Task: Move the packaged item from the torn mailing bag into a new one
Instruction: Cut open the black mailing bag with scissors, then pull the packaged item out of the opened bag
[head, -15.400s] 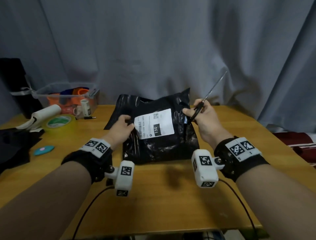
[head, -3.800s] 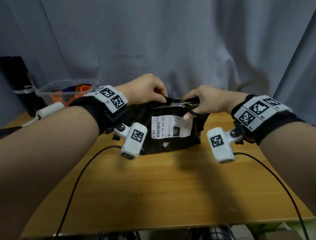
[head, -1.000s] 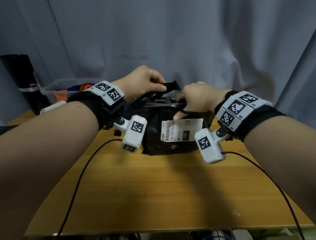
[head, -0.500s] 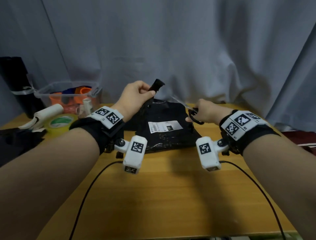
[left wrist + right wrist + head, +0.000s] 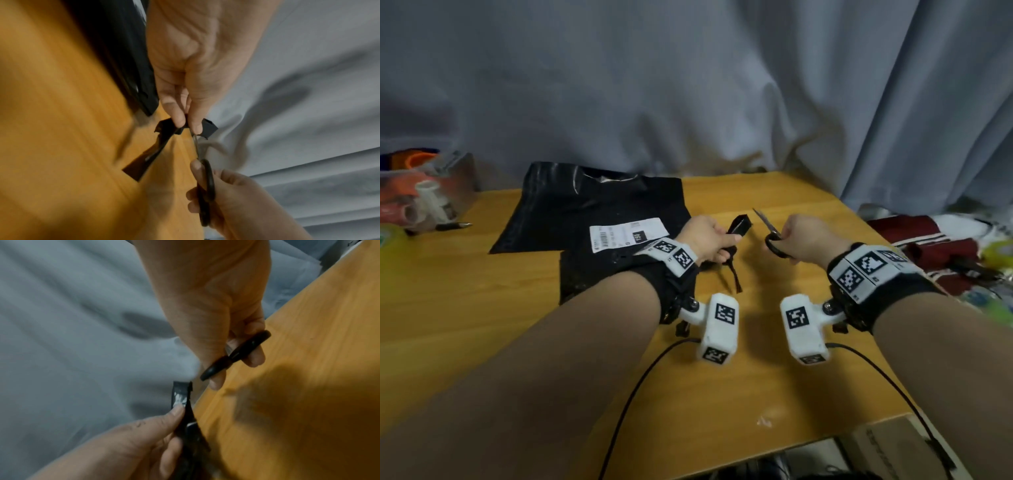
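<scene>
The torn black mailing bag [image 5: 616, 270] with a white label [image 5: 631, 233] lies on the wooden table [image 5: 482, 308], partly over a flat black bag [image 5: 585, 198] behind it. My left hand [image 5: 726, 240] is to the right of the label and pinches a cut-off black plastic strip [image 5: 736, 228], whose loose end hangs toward the table. In the left wrist view the thumb and forefinger pinch this strip [image 5: 148, 159]. My right hand [image 5: 787, 246] grips black-handled scissors [image 5: 772, 240] with the blades pointing up and away. The scissors [image 5: 236, 353] are close to the strip [image 5: 182, 394].
A clear bin [image 5: 424, 192] of orange items stands at the far left, with a pen [image 5: 453, 225] beside it. Red and white fabric [image 5: 928, 246] lies off the table's right edge. A grey curtain [image 5: 688, 85] hangs behind. Cables [image 5: 640, 387] trail from both wrists.
Both hands have moved right and down, off the labelled bag. The strip has come down from above the bag to beside it. The scissors stayed in my right hand.
</scene>
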`<state>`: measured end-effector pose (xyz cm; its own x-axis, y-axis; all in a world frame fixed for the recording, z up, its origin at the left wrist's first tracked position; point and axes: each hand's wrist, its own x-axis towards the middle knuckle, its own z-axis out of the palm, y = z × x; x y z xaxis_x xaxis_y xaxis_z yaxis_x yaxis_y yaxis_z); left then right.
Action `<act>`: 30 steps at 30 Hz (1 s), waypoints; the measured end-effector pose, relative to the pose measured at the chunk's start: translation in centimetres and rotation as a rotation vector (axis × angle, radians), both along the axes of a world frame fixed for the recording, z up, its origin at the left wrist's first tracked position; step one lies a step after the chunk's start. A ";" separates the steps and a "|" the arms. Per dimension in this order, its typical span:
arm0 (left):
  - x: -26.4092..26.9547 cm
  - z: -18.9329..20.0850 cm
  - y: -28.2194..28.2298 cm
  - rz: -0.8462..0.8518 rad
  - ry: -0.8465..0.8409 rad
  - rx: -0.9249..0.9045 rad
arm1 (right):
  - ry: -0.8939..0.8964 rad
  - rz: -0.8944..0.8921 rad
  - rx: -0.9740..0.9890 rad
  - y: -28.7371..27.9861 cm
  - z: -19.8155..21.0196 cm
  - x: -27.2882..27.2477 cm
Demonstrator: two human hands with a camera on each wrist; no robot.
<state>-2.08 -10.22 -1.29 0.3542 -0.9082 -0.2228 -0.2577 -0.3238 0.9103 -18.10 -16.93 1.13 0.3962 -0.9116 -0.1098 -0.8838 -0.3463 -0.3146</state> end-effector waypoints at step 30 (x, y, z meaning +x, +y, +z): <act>6.7 1.2 3.5 -0.107 -0.812 -0.139 | -0.418 -0.117 -0.110 -1.7 -2.7 5.2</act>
<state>4.60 -6.76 -0.07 0.2666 -0.9465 0.1818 -0.8747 -0.1584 0.4581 -12.94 -18.64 -1.60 0.2791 -0.9503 0.1382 -0.7240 -0.3028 -0.6198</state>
